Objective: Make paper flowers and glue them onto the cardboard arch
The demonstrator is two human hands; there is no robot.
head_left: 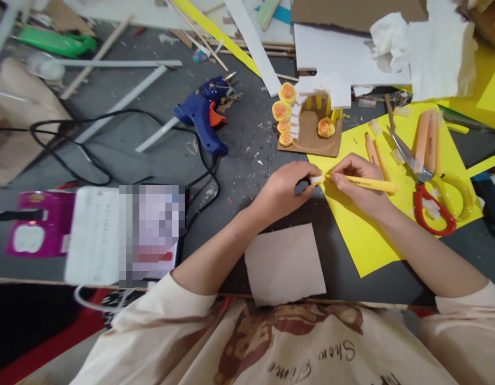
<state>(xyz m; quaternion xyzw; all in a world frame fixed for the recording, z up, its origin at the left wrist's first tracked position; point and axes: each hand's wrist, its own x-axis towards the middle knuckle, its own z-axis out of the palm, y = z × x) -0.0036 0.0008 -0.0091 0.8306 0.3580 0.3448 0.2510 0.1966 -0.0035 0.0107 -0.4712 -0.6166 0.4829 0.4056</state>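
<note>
My left hand [289, 184] pinches a small white and yellow piece [317, 180] between thumb and fingertips. In my right hand [362, 179] is a yellow acrylic marker [371, 184], its tip at or very near the small piece. Both hands are over the left edge of a yellow sheet [347, 235]. Just beyond them stands a small cardboard model [315, 131] with white steps. Round yellow-orange flowers [282, 111] line its left side, and another flower [326, 128] sits at its right.
Red-and-yellow scissors [434, 214] and several orange markers [427, 141] lie on the yellow sheet. A blue glue gun [203, 112] with its black cord [141, 112] rests at left. Nearer me are a beige paper square [286, 264], a phone [159, 235] and a white box [92, 235].
</note>
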